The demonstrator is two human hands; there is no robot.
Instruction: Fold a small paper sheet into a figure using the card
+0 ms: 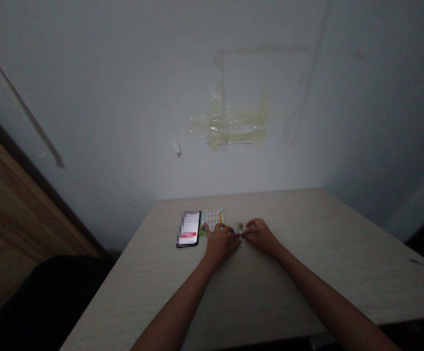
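Observation:
My left hand and my right hand meet near the middle of a pale wooden table. Both pinch a small green and yellow piece between their fingertips, just above the tabletop. The piece is too small to name. Left of my left hand lies a colourful printed card, flat on the table, partly covered by my knuckles. Beside it on the left lies a black phone with its screen lit.
The table stands against a white wall with old yellowed tape marks. A wooden panel runs along the left. A dark chair or bag sits at the lower left, below the table's edge.

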